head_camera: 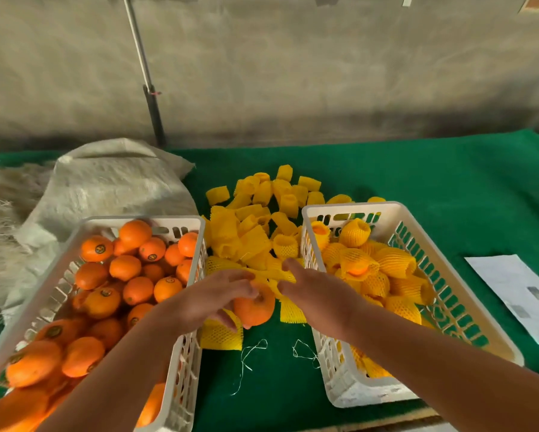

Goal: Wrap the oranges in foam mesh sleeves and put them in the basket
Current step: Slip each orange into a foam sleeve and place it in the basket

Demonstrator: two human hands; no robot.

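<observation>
My hands only have the narrow green strip (pixel 271 363) between the two baskets to work in. Left basket (pixel 185 353) wall boxes me in on one side, right basket (pixel 324 347) wall on the other. Sleeve pile (pixel 255 219) blocks the far end, and loose sleeves (pixel 221 333) and strings (pixel 249 357) litter the strip.

Hidden, cropped or blurred parts

The left hand (pixel 213 296) covers the near side of the orange (pixel 255 307); the right hand (pixel 315 291) hides how its fingers meet the foam sleeve (pixel 274 277), perhaps a pinch. The left basket (pixel 184 369) runs off the bottom edge. Print on the paper sheet (pixel 523 291) is unreadable, and the fruit stickers are too small to read.
</observation>
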